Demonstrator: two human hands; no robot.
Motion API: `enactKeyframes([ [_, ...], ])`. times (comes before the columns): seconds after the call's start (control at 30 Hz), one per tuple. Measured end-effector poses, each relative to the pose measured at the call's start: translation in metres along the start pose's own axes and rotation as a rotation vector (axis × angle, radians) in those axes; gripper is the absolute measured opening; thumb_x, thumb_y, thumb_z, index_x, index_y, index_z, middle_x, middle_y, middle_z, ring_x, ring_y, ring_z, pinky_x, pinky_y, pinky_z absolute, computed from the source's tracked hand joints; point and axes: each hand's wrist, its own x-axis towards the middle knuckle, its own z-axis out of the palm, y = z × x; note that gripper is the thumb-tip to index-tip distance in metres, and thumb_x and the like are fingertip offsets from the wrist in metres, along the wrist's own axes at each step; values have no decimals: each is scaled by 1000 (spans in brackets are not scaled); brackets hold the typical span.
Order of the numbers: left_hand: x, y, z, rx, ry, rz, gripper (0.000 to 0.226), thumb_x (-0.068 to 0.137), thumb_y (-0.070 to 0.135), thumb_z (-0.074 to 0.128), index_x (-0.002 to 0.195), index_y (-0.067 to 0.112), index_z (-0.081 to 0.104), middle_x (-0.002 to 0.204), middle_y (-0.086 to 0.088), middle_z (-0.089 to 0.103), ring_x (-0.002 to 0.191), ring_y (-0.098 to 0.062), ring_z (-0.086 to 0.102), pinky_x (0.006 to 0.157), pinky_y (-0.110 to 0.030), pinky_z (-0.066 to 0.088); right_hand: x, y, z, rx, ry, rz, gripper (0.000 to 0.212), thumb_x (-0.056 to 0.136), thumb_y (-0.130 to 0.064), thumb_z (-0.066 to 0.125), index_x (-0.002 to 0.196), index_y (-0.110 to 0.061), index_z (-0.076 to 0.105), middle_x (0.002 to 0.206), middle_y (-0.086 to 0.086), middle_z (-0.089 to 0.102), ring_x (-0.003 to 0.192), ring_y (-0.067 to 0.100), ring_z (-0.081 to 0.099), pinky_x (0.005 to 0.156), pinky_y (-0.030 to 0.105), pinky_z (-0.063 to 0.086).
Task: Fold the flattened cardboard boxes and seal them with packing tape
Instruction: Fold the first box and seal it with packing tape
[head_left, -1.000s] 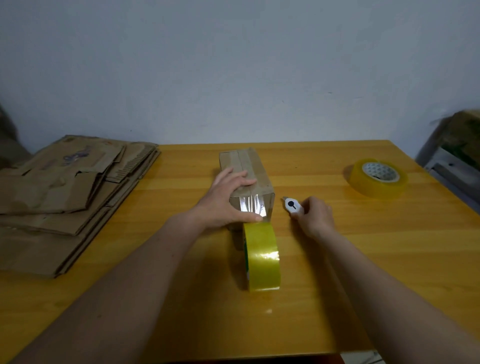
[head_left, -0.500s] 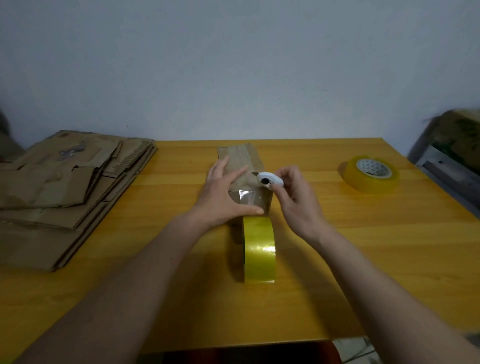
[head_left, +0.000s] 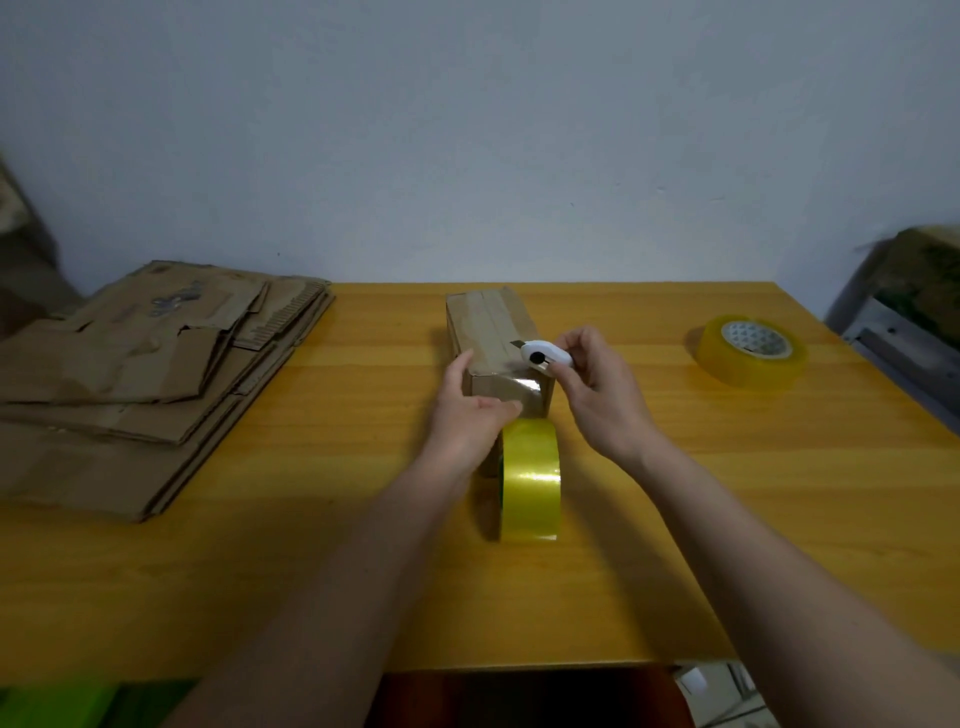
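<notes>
A small folded cardboard box (head_left: 488, 327) lies lengthwise on the middle of the wooden table (head_left: 675, 493), with clear tape running over its top and down its near end. A yellow tape roll (head_left: 530, 480) stands on edge just in front of the box, its strip still joined to the box. My left hand (head_left: 470, 410) presses against the box's near end beside the tape. My right hand (head_left: 597, 387) holds a small white cutter (head_left: 543, 357) above the box's near right corner, short blade out and pointing left.
A stack of flattened cardboard boxes (head_left: 140, 374) fills the table's left side. A second yellow tape roll (head_left: 750, 356) lies flat at the far right. A wall runs behind the table; dark clutter (head_left: 914, 317) sits off the right edge.
My right hand lifted the white cutter from the table beside the box up over the box's near corner. My left hand slid from the box's top down to its near end.
</notes>
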Motion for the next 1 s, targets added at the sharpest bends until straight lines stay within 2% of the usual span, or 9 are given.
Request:
enactKeyframes([
  [0.2,-5,4,5,16,-7,9,86,81,9,74,148,39,28,111,-6,64,96,-15,63,71,-22,48,0,-2,1,-24,-4,2,8,96,-11,54,103,-6,54,75,-12,50,61,-2,45,55,12,34],
  [0.3,-6,5,3,1,-32,-11,89,80,7,74,147,43,27,115,0,64,95,-12,63,74,-28,52,1,-2,1,-32,-5,6,6,96,-11,53,101,-9,53,75,-12,50,61,-3,45,54,10,35],
  [0.37,-5,5,4,-4,-22,-10,86,82,0,67,147,40,28,106,-7,67,90,-15,63,80,-39,54,2,-2,1,-48,-11,4,5,96,-11,53,101,-10,53,74,-11,50,62,0,44,54,11,35],
  [0.43,-4,6,5,0,13,-4,82,83,-5,61,147,38,31,97,-15,67,83,-20,59,83,-41,53,1,-2,2,-66,-14,-3,5,96,-10,53,100,-9,53,75,-11,51,64,2,44,54,11,34],
  [0.57,-3,6,7,9,20,6,81,83,-7,59,146,37,33,105,-20,68,84,-21,57,72,-31,48,-6,-3,-1,-135,21,-67,9,94,-5,54,101,-8,57,81,-9,57,72,4,51,61,11,38],
  [0.63,-2,5,7,16,17,20,79,84,-8,57,146,36,34,96,-15,67,82,-19,57,66,-23,45,-11,-3,-4,-204,43,-144,16,90,2,55,102,-6,61,92,3,63,84,17,58,71,23,45],
  [0.7,-1,4,7,12,24,33,75,86,-6,57,145,35,35,100,-8,68,87,-16,61,63,-16,46,-15,-1,-4,-288,31,-220,20,87,7,56,102,-2,64,98,12,63,89,26,59,74,28,43],
  [0.8,1,4,8,-19,27,25,73,88,-6,56,146,33,35,118,-12,64,103,-21,63,78,-26,52,-17,0,-1,-346,-10,-255,20,87,6,57,102,-3,67,98,14,60,90,29,59,72,24,39],
  [1.0,3,4,8,-28,16,13,80,84,-12,55,146,34,36,109,-13,66,103,-21,62,70,-20,47,-16,-3,1,-400,-60,-297,22,89,1,57,107,-3,68,101,16,60,94,30,58,75,24,40],
])
